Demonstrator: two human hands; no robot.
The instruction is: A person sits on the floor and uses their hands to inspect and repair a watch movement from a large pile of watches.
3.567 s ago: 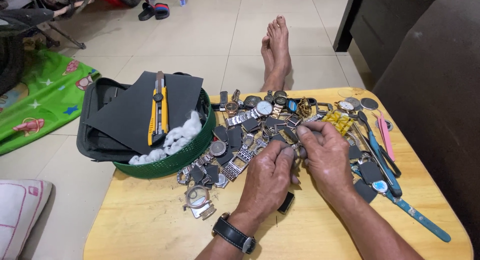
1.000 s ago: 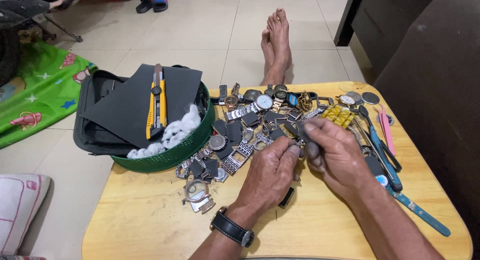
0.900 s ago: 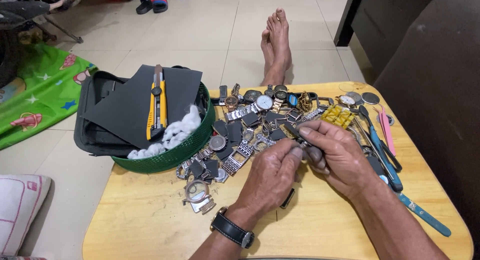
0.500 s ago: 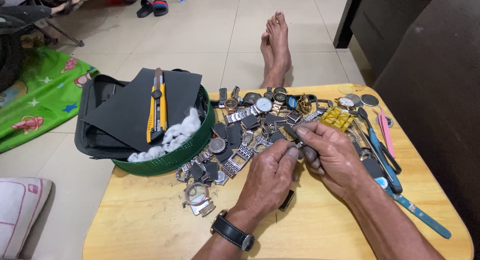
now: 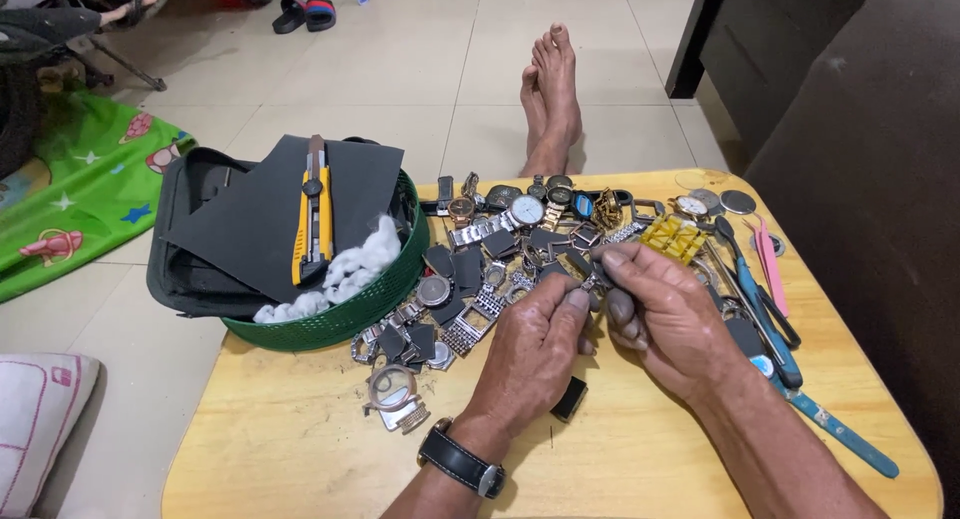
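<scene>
Both hands meet over wooden counter [image 5: 300, 449], just right of green basket [image 5: 385, 299]. Left hand [image 5: 535, 354] and right hand [image 5: 665, 314] pinch same small metal watch part [image 5: 597, 278]; fingers narrow, tips touching it. Part too small to tell long axis. Watch pile [image 5: 500, 259] lies just behind hands, between basket and blue tools [image 5: 760, 309]. Yellow knife [image 5: 313, 214] rests on basket.

Pale tiled floor [image 5: 400, 69] stretches far; green play mat [image 5: 80, 194] left, dark sofa [image 5: 860, 129] right.
</scene>
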